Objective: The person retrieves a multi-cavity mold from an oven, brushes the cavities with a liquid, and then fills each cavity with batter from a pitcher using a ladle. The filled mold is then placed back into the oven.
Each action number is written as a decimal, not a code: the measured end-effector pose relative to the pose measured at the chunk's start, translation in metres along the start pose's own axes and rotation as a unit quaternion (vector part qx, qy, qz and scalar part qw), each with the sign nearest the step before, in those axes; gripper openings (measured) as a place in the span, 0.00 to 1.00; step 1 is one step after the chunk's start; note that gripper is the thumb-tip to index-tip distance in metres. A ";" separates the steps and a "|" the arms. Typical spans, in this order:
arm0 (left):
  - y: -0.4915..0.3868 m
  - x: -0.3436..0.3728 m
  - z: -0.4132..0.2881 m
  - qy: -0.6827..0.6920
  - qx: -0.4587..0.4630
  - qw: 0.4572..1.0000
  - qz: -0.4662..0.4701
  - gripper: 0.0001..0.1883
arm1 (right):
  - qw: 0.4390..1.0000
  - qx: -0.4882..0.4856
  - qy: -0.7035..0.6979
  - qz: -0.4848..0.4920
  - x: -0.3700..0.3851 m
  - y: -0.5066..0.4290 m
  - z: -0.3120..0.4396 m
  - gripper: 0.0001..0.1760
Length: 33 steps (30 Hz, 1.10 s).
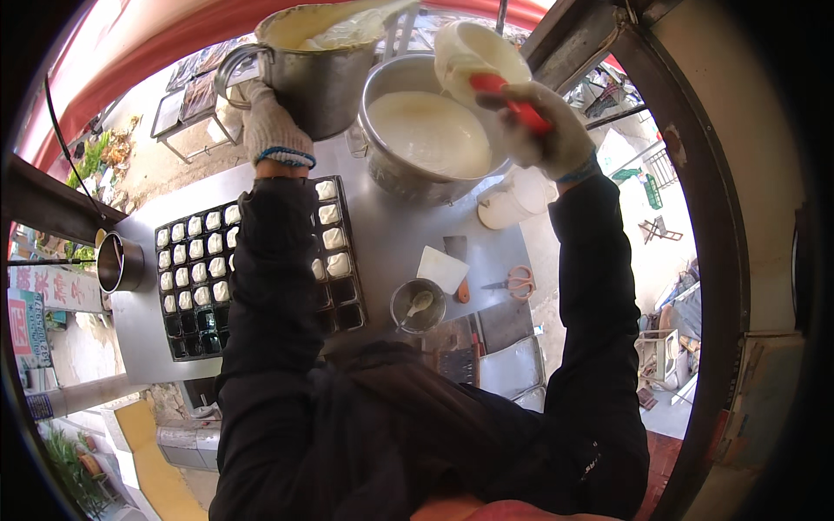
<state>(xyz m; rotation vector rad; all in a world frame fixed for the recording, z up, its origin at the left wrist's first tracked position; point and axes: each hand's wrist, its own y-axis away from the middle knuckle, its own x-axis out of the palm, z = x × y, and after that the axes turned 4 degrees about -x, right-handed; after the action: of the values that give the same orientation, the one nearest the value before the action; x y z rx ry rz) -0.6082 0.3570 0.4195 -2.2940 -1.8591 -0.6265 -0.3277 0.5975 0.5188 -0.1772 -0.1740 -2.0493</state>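
My gloved left hand (pixel 273 124) is at the side handle of a tall metal pot (pixel 319 84), whose inside and rim are coated with pale batter. My gloved right hand (pixel 547 130) grips the red handle (pixel 515 104) of a batter-coated, cream-coloured scoop or jug (pixel 479 58), tilted over the right side of a wide metal pot (pixel 427 189). Pale batter (pixel 430 133) partly fills that pot. Under my left arm lies a dark tray of square moulds (pixel 360 290); many hold white dollops, while the nearer rows show dark, unfilled cups.
Right of centre on the metal table (pixel 140 345) lie scissors (pixel 518 283), a scraper (pixel 456 247), a white square piece (pixel 443 268) and a metal cup (pixel 417 306) with a spoon. A translucent plastic jug (pixel 511 202) is at the right edge, a metal container (pixel 120 262) at the left.
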 end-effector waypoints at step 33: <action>0.125 -0.397 0.010 -0.555 0.111 0.795 0.218 0.23 | 0.929 0.156 0.088 -0.325 0.136 0.254 -0.287 0.31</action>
<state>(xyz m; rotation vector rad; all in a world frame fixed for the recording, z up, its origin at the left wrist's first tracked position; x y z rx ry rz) -0.5490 -0.0287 0.2758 -2.9722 -1.3381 1.1891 -0.1803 0.3055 0.2775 0.3041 -0.4953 -2.6402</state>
